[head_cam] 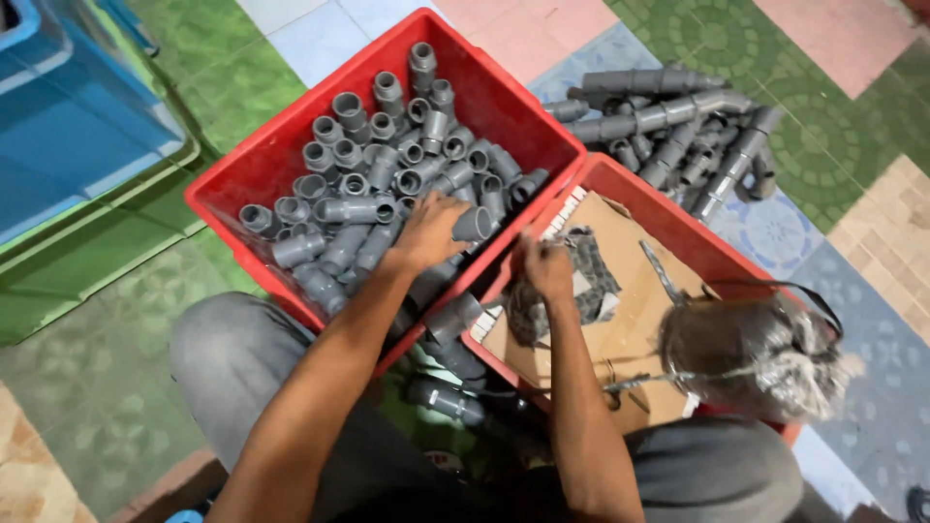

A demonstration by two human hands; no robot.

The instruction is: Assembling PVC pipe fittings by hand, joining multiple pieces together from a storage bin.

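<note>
A red crate (254, 165) holds several grey plastic pipe fittings (368, 179). My left hand (429, 230) reaches into it and grips one grey fitting (472, 225) near the crate's right wall. My right hand (545, 267) is over a second red crate (678, 225) lined with brown cardboard (635, 291), its fingers closed on a patterned grey cloth (586, 281). A few more grey fittings (448, 368) lie on the floor between my knees.
A pile of longer grey pipe assemblies (668, 131) lies on the tiled floor behind the second crate. A crumpled clear plastic bag (751, 353) rests on that crate's near right corner. A blue bin (68, 116) stands at far left.
</note>
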